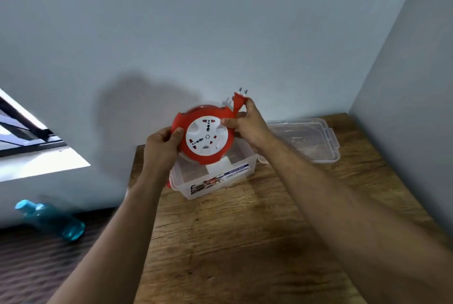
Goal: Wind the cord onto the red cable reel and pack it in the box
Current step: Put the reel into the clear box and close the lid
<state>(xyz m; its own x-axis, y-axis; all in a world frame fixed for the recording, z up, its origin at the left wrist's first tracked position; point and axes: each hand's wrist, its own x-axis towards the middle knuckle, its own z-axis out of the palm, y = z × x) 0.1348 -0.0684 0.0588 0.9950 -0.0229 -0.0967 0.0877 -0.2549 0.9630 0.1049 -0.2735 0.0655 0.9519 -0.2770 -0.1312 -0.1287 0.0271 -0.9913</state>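
You are holding the red cable reel (205, 135) upright above the open box (210, 176) on the worktop (245, 242), its socket face turned toward you. Your left hand (160, 148) is gripping its left rim, while your right hand (247, 123) is pinching the plug (238, 102) (prongs pointing up) against the right rim. The box is lying directly below, so the coming move looks like a straight lowering; the lid (306, 139) is resting beyond, to the right.

The cable reel (204, 135) at frame centre is smooth red plastic with a matt white socket face; its plug (239, 101) is the same red plastic with 2 metal pins. Below it, the box (208, 182) and, right, its lid (307, 140) are clear glossy plastic. The table (245, 242) is grainy brown wood. The bottle (52, 220), lower left, is translucent blue plastic.
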